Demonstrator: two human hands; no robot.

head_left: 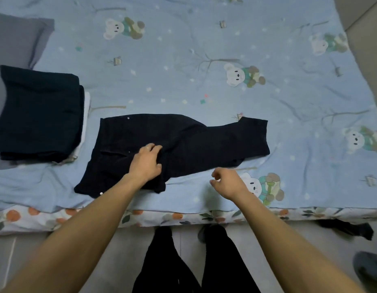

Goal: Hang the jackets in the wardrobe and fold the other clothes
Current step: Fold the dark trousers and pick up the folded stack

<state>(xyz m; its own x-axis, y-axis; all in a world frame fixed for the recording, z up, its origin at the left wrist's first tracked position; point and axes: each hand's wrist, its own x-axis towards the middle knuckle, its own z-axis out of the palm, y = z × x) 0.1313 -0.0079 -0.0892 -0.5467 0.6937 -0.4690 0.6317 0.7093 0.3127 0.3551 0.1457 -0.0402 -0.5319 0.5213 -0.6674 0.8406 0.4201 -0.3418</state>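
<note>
A blue bear-print bedspread point(183, 60) fills my view. Dark trousers point(183, 144) lie lengthwise left to right at centre; my left hand point(146, 162) presses them flat, ungripping. My right hand point(227, 183) hovers loosely curled, empty, nearer the leg end.

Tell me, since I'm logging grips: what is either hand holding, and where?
Left hand presses flat on the dark trousers near the crotch; right hand holds nothing.

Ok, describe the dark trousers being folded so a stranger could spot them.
On the blue bear-print bedspread, near its front edge, the dark trousers lie spread flat under the left hand. Unlike the folded dark stack to their left, they are still unfolded.
</note>
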